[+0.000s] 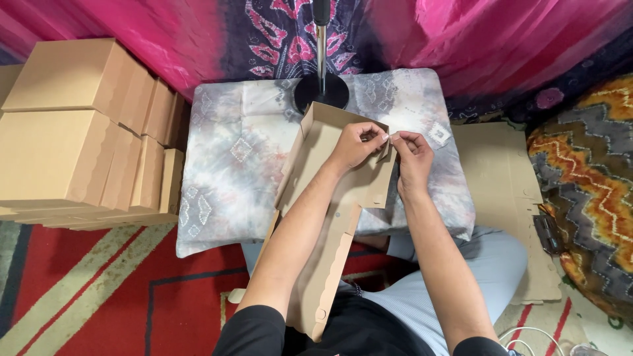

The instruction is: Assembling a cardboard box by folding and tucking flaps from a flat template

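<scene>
A brown cardboard box blank [316, 151], partly folded, lies on a low cushion with a grey tie-dye cover [224, 165]. Its long flap with a wavy edge hangs down over my lap. My left hand [356, 144] pinches the box's right side wall near its top corner. My right hand [414, 155] grips the same wall from the outside, fingertips meeting the left hand's. Both forearms reach in from the bottom of the view.
Stacked finished cardboard boxes [72, 132] stand at the left. Flat cardboard blanks [508, 191] lie on the floor at the right beside a patterned cushion [587, 184]. A black round stand base with a metal pole [321, 89] sits behind the box. Pink draped fabric hangs at the back.
</scene>
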